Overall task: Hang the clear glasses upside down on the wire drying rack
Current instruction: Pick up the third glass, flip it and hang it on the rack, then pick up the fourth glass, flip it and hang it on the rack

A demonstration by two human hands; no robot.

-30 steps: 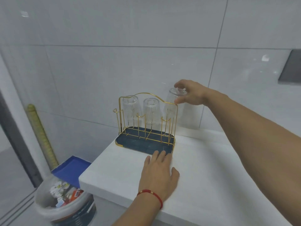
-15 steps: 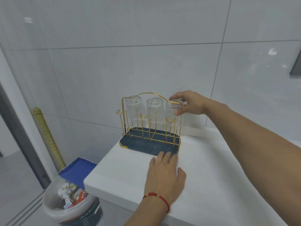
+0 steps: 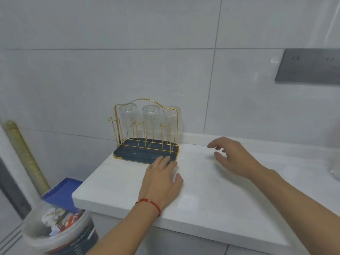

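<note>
A gold wire drying rack (image 3: 147,102) with a dark blue tray base (image 3: 132,153) stands at the back left of the white counter. Three clear ribbed glasses hang upside down along its back row: the left glass (image 3: 128,116), the middle glass (image 3: 151,116) and the right glass (image 3: 172,120). The front pegs are bare. My left hand (image 3: 161,179) lies flat on the counter, fingertips touching the tray's front edge. My right hand (image 3: 233,155) hovers to the right of the rack, fingers apart and holding nothing.
The white counter (image 3: 211,203) ends at its left edge above a full white waste bucket (image 3: 55,230) and a blue dustpan (image 3: 62,190). A grey wall socket panel (image 3: 309,67) sits at upper right. Something clear and blurred (image 3: 335,166) lies at the far right edge.
My right hand has let go of the right glass, which now hangs on the rack, and has drawn back down and to the right. The left hand stays put.
</note>
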